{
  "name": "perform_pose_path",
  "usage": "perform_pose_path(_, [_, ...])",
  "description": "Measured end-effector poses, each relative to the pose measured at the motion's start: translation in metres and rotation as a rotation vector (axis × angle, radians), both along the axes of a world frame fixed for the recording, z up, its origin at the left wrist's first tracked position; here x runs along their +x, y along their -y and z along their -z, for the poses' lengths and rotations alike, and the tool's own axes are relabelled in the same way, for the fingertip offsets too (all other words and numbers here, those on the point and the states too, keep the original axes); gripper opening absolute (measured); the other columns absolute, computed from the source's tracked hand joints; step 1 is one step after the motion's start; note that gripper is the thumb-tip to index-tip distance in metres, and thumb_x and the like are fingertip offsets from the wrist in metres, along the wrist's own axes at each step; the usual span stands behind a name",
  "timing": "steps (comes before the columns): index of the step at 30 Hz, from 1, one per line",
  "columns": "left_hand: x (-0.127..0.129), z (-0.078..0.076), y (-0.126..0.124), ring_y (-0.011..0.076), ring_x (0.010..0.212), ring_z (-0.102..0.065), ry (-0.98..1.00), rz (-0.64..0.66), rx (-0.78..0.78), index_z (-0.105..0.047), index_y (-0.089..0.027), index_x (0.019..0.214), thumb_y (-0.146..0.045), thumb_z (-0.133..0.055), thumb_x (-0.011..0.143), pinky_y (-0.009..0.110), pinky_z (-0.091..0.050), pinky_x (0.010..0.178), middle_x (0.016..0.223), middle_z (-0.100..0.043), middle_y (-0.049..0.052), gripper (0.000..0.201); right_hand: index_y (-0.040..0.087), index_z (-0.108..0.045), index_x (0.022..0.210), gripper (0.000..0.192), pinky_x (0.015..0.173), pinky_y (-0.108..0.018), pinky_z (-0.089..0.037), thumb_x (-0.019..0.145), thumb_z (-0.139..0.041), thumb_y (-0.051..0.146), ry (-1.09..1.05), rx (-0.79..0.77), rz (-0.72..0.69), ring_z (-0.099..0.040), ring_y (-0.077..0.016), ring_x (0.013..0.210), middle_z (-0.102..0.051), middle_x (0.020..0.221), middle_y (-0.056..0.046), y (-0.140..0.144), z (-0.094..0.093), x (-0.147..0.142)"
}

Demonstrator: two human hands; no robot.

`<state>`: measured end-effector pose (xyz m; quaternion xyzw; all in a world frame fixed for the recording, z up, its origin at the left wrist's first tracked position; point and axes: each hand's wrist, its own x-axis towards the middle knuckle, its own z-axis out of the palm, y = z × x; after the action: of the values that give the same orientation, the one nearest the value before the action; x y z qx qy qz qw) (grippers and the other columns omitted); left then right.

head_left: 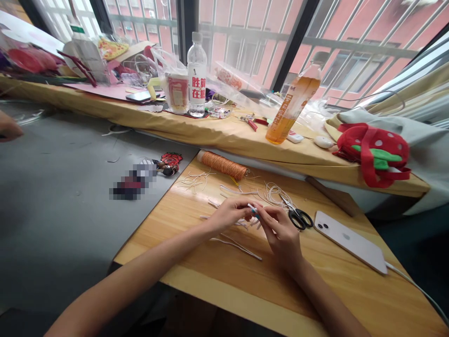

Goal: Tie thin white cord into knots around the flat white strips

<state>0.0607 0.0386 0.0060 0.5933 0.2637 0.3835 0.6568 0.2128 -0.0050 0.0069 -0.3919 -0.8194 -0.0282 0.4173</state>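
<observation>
My left hand (229, 214) and my right hand (283, 234) meet above the wooden table, fingertips pinched together. Between them is a small white and blue piece (254, 211), too small and covered to name. Both hands grip it. Under and around them lie white cord pieces (242, 250). A loose coil of pale cord (275, 193) sits just behind my right hand. Scissors with black handles (300, 219) lie to its right, blades pointing away. Farther back rests a spool of orange thread (224, 164) on its side.
A phone (351, 241) with a cable lies at the table's right. Along the windowsill stand a water bottle (197, 77), a tilted bottle of orange drink (293, 105) and a red strawberry bag (373, 150). Another person's hand (9, 127) shows at the far left, over a grey surface (70, 187).
</observation>
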Motion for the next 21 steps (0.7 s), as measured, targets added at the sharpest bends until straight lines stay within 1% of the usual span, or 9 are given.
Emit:
perform_pose_path(2, [-0.001,0.0,-0.001,0.0083,0.061,-0.046,0.029,0.052,-0.038,-0.064,-0.011,0.083,-0.025,-0.056,0.069,0.021,-0.037,0.061,0.065,-0.055,0.0,0.021,0.032,-0.039,0.123,0.051,0.062,-0.027,-0.046,0.08,-0.044,0.005,-0.003,-0.012,-0.02,-0.051,-0.0147,0.075,-0.049,0.085,-0.005,0.0,-0.002,0.001])
perform_pose_path(6, [-0.003,-0.001,0.0,0.0087,0.065,-0.049,0.106,0.136,-0.131,-0.064,-0.013,0.086,-0.023,-0.057,0.07,0.022,-0.039,0.066,0.074,-0.058,0.003,0.021,0.034,-0.039,0.122,0.052,0.06,-0.027,-0.046,0.079,-0.044,0.005,-0.003,-0.012,-0.064,-0.049,-0.0141,0.073,-0.047,0.083,-0.004,-0.001,-0.006,0.005])
perform_pose_path(11, [-0.005,-0.003,0.002,0.0091,0.065,-0.051,0.115,0.162,-0.221,-0.064,-0.015,0.089,-0.026,-0.061,0.067,0.023,-0.039,0.067,0.071,-0.059,0.002,0.025,0.036,-0.039,0.122,0.051,0.062,-0.028,-0.047,0.08,-0.042,0.007,0.052,-0.032,-0.127,-0.049,-0.0134,0.072,-0.044,0.081,-0.003,-0.002,-0.008,0.014])
perform_pose_path(14, [-0.006,-0.004,0.002,0.0094,0.065,-0.052,0.11,0.196,-0.238,-0.065,-0.013,0.088,-0.032,-0.063,0.067,0.024,-0.039,0.067,0.071,-0.06,0.003,0.028,0.036,-0.04,0.121,0.05,0.066,-0.029,-0.047,0.081,-0.039,0.006,0.128,-0.048,-0.173,-0.049,-0.0125,0.073,-0.042,0.082,-0.003,-0.001,-0.01,0.019])
perform_pose_path(18, [-0.007,-0.005,0.0,0.011,0.064,-0.054,0.13,0.22,-0.248,-0.065,-0.01,0.081,-0.046,-0.056,0.068,0.026,-0.039,0.07,0.067,-0.06,0.005,0.04,0.033,-0.045,0.118,0.046,0.067,-0.027,-0.047,0.081,-0.038,0.007,0.209,-0.012,-0.183,-0.05,-0.0116,0.072,-0.042,0.084,-0.003,-0.001,-0.013,0.022])
perform_pose_path(19, [-0.008,-0.006,0.0,0.0112,0.064,-0.054,0.112,0.213,-0.228,-0.065,-0.01,0.079,-0.046,-0.056,0.068,0.027,-0.039,0.07,0.065,-0.06,0.004,0.039,0.032,-0.048,0.116,0.044,0.066,-0.027,-0.047,0.08,-0.038,0.006,0.223,-0.001,-0.18,-0.05,-0.0114,0.072,-0.042,0.083,-0.003,-0.002,-0.014,0.022])
perform_pose_path(21, [-0.008,-0.009,0.0,0.0105,0.063,-0.053,0.053,0.188,-0.181,-0.063,-0.01,0.075,-0.04,-0.062,0.065,0.026,-0.039,0.068,0.061,-0.058,0.001,0.031,0.029,-0.054,0.109,0.04,0.064,-0.025,-0.046,0.08,-0.039,0.005,0.245,0.009,-0.168,-0.048,-0.0111,0.071,-0.042,0.082,-0.003,-0.002,-0.015,0.021])
